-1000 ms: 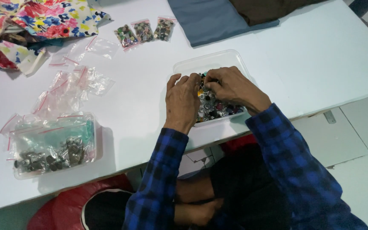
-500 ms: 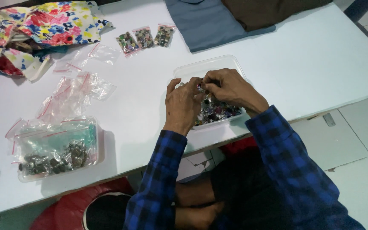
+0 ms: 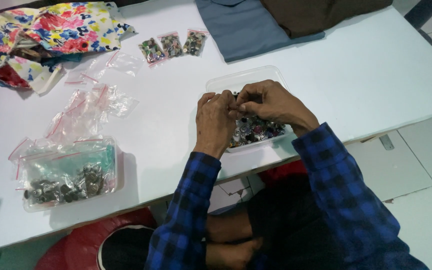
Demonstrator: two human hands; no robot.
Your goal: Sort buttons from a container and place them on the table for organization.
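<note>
Our left hand (image 3: 215, 122) and right hand (image 3: 268, 104) meet fingertip to fingertip over the clear tub (image 3: 246, 80) of buttons (image 3: 256, 131); what we pinch, we cannot tell.

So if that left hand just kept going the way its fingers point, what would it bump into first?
Most likely the right hand, whose fingertips already meet those of the left hand over the clear tray of small buttons. Depth is hard to judge from above.

Bright even light, soft shadows, sharp
</note>
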